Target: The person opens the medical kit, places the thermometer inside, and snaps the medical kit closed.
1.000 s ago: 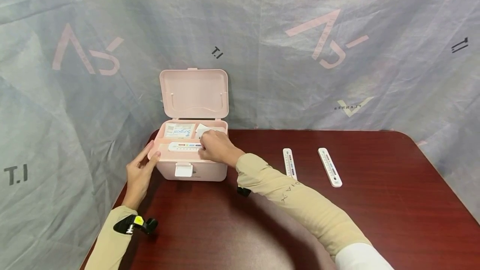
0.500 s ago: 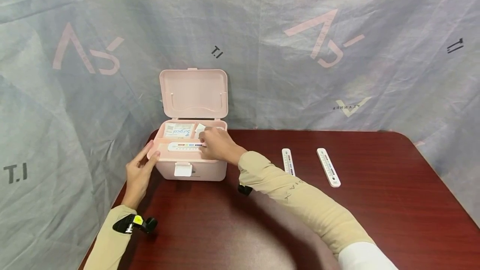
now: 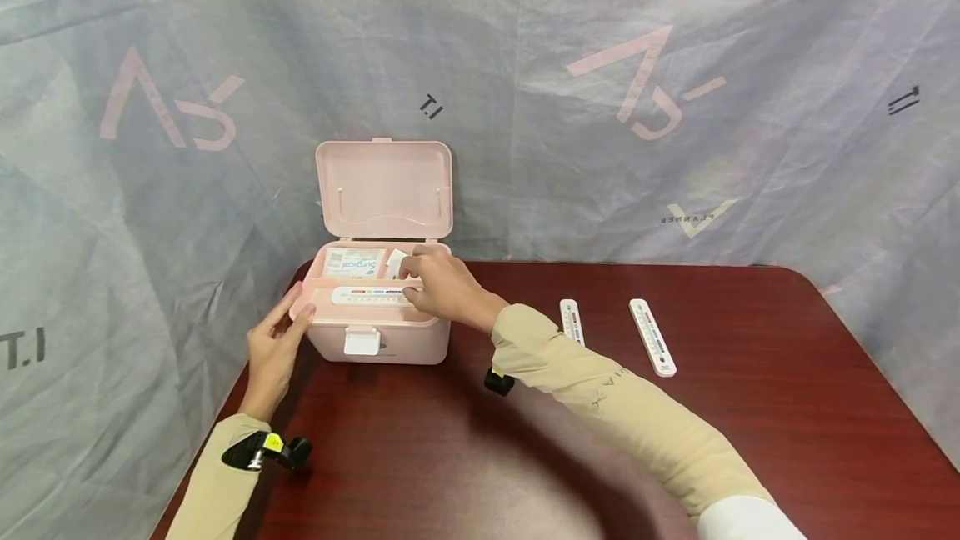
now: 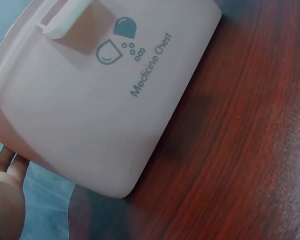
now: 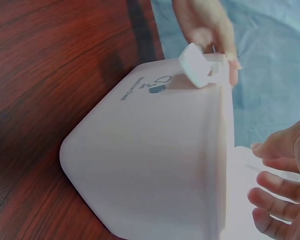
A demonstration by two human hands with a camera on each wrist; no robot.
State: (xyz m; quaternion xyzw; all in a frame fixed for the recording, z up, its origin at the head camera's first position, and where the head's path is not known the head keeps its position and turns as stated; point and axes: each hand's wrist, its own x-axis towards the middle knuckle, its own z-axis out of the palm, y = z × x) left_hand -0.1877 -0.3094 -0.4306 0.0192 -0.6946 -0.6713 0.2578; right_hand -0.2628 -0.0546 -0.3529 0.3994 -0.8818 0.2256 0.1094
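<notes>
The pink medicine chest [image 3: 405, 344] stands at the table's left with its lid [image 3: 386, 190] raised. My left hand [image 3: 272, 357] holds its left front corner, thumb and fingers at the rim; in the left wrist view part of that hand [image 4: 5, 200] is behind the chest wall. A white strip thermometer [image 3: 366, 296] lies across the front of the top tray. Over the thermometer's right end is my right hand [image 3: 442, 282], thumb and fingers apart. The right wrist view shows this hand [image 5: 282, 190] with bent, spread fingers and nothing between them.
A packet marked Surgical [image 3: 352, 262] and a white piece [image 3: 396, 262] sit in the tray's rear compartments. Two more thermometers lie on the table to the right, the nearer one [image 3: 572, 319] partly behind my right sleeve, the other [image 3: 652, 337] farther right. A grey cloth [image 3: 555, 148] hangs behind.
My right thumb and fingers have spread apart at the thermometer's right end, and that hand has lifted slightly off it. The thermometer stays in the tray. My left hand keeps its place.
</notes>
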